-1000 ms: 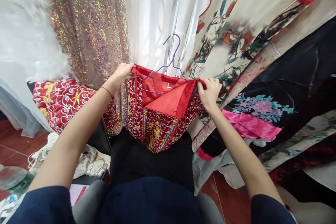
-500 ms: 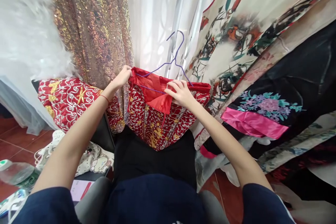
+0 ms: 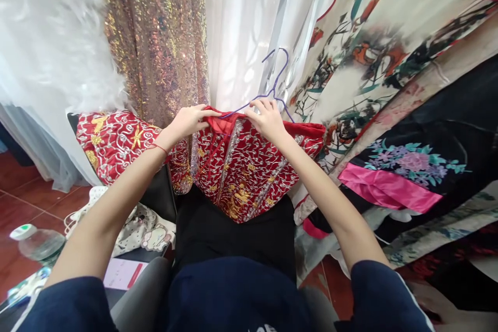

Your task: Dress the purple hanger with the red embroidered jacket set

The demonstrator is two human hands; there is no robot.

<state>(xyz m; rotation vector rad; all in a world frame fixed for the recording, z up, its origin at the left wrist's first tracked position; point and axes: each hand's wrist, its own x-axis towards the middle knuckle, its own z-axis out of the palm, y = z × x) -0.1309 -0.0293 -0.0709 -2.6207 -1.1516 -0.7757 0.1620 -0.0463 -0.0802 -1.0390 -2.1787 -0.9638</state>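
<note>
Both of our hands were up at the top edge of the red garment (image 3: 241,171), thick with gold and silver embroidery, which we held in front of us above our lap. Our left hand (image 3: 190,120) pinched the plain red neck edge at its left side, fingers closed on the cloth. Our right hand (image 3: 268,119) was curled shut over the same edge just to the right, at the foot of the hook of the thin purple wire hanger (image 3: 280,75).

We judged the hanger to be already in. Its sloping wire arms ran down into the neck on both sides, and only the hook stood clear above our hands. The embroidered front lay closed and face out, and the hem draped onto our black trousers (image 3: 233,238). The hook was caught on nothing, and the garment's weight was in our hands. Whether the neck was fastened we could not tell, since our fingers covered it.

To the left lay a second red embroidered piece (image 3: 112,140), with a gold sequinned cloth (image 3: 155,36) and a white sheer curtain (image 3: 241,26) hanging farther off. To the right hung a cream printed robe (image 3: 369,26) and a black flowered robe with a pink band (image 3: 389,192). A clear plastic bottle (image 3: 39,243) lay near left on the red tiled floor (image 3: 23,202).
</note>
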